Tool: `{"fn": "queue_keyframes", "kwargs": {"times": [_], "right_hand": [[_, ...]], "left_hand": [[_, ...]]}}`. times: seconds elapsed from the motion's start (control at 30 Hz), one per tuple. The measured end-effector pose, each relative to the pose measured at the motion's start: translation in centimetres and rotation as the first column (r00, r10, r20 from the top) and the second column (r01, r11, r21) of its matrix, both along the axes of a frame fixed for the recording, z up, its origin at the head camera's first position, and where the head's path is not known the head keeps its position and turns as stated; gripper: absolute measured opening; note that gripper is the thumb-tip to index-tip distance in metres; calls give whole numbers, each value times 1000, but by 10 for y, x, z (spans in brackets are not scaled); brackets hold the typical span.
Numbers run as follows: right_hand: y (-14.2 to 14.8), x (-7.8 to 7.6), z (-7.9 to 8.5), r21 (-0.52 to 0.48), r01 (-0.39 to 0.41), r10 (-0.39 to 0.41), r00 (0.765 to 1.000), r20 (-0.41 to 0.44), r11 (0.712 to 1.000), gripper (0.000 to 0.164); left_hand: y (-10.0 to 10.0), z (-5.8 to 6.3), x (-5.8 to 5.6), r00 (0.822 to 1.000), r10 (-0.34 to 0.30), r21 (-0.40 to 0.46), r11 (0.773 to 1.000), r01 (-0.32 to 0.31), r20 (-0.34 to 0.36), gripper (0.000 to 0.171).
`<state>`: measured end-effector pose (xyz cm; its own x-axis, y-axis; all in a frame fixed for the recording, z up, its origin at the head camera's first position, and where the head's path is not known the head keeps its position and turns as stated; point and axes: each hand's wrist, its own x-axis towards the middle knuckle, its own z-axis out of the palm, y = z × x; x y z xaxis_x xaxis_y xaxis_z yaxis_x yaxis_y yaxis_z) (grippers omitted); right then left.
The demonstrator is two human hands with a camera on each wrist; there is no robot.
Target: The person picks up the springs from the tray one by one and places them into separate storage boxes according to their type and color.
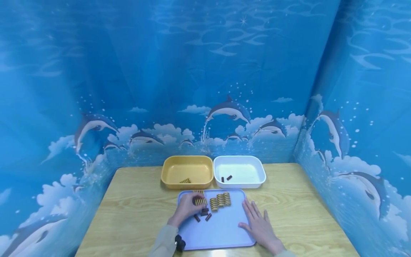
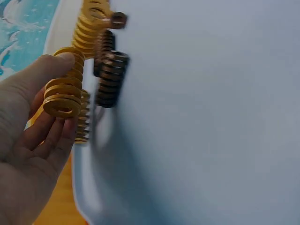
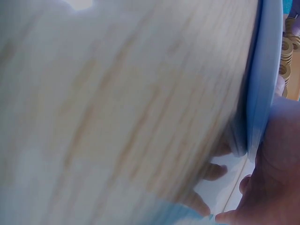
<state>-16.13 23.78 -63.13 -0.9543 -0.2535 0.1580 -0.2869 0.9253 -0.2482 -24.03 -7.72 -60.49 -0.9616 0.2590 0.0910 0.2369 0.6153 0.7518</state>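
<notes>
My left hand (image 1: 186,210) pinches a yellow coil spring (image 2: 64,89) between thumb and fingers over the left part of the pale lavender tray (image 1: 224,233). Several small dark brown springs (image 1: 204,213) lie close by, below and beside it. Another yellow spring (image 1: 199,191) lies behind the held one, near the tray's far edge. To the right, several yellow springs (image 1: 220,200) are grouped on the tray. My right hand (image 1: 260,225) rests at the tray's right edge with fingers extended, holding no spring; in the right wrist view it is partly cut off.
Behind the tray stand a yellow bin (image 1: 187,186) with yellow springs (image 1: 185,181) inside and a white bin (image 1: 240,186) holding two dark springs (image 1: 229,177). Everything sits on a wooden table (image 1: 128,210). A dolphin-printed curtain (image 1: 179,71) hangs behind and at the sides.
</notes>
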Motion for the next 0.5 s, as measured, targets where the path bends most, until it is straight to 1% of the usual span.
{"fn": "queue_keyframes", "kwargs": {"times": [0.07, 0.17, 0.3, 0.4, 0.5], "right_hand": [[0, 0, 0, -5, -3, 3, 1000, -9, 1000, 81], [1, 0, -2, -20, -13, 12, 999, -45, 1000, 81], [4, -1, -11, -42, -26, 22, 996, -87, 999, 81], [5, -2, -16, -46, -19, 16, 998, -68, 999, 83], [6, -3, -20, -50, -21, 17, 996, -83, 999, 84]], "left_hand": [[-1, 3, 0, 1000, 8, 14, 1000, -8, -7, 30], [-2, 7, -1, 1000, 18, 31, 999, -18, 11, 30], [-5, 11, -4, 1000, 22, 51, 998, -23, 19, 29], [-7, 15, -5, 998, 34, 71, 997, -37, 43, 29], [-9, 21, -7, 996, 58, 92, 994, -64, 62, 30]]}}
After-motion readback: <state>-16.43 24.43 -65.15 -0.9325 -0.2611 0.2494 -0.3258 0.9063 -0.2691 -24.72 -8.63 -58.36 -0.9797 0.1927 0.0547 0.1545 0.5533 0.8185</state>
